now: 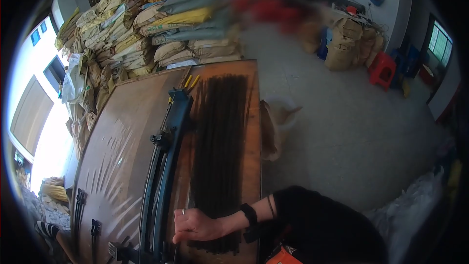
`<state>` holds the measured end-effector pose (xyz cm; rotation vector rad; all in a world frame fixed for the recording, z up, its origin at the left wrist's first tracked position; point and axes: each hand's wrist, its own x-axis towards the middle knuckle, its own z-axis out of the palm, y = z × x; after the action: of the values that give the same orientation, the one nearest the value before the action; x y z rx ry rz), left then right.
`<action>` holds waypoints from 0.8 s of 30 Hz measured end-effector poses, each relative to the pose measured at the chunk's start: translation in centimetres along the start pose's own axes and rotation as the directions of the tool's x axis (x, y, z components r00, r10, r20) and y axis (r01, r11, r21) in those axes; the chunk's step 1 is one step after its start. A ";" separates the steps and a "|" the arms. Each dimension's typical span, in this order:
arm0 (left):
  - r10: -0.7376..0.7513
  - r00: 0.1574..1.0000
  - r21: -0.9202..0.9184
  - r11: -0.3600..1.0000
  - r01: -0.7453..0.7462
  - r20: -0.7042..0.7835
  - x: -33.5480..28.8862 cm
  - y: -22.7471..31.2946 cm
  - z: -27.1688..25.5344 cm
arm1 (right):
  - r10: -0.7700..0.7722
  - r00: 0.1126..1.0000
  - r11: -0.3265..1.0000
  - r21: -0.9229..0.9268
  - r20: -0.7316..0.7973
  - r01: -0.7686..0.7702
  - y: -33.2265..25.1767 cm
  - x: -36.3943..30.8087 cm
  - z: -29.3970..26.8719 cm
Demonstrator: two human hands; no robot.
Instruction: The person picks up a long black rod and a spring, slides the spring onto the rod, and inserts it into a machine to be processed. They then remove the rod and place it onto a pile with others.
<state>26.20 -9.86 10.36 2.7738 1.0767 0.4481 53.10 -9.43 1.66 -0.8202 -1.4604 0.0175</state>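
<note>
Blue metal makes up the long rail point(168, 181) that we see in the head view, its long axis running from the lower middle of the frame upward and slightly right. The right hand point(195, 225) is at lower centre, its forearm reaching in from the lower right, and the rail's lower end lies just to the left of the grip. A black clamp block point(163, 138) is on the rail well above the hand, nearer the middle of the frame.

The bundle of thin dark rods point(218, 142) lies to the right of the rail, roughly parallel to it, on the brown worktop point(252, 142). Most of its length extends upward in the frame from the grip; the hand and wrist cross over its lower part, so we judge that any reach along the rods turns on that upward direction.

The fingers look curled in narrowly, but the inside of the palm is hidden, and we cannot tell whether they hold anything. We do not see the left hand in the frame, so the right hand is the nearer one to both rail and rods.
</note>
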 end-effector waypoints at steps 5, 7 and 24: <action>-0.044 0.986 0.069 0.997 0.033 0.158 -11.7 -10.1 4.1 | -0.279 0.898 0.877 -0.290 0.341 0.383 4.5 -0.5 -2.1; -0.047 0.986 0.098 0.995 0.032 0.159 -18.2 -13.1 3.2 | -0.277 0.846 0.901 -0.183 0.456 0.394 5.3 -0.4 -1.8; 0.169 0.980 0.215 0.958 -0.188 0.104 8.7 -8.9 5.3 | -0.183 0.934 0.955 -0.170 0.307 0.243 14.9 0.5 -1.6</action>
<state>28.34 2.51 5.25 3.0728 0.9129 0.2381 61.48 0.97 -5.17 -0.8450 -1.8461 -0.1898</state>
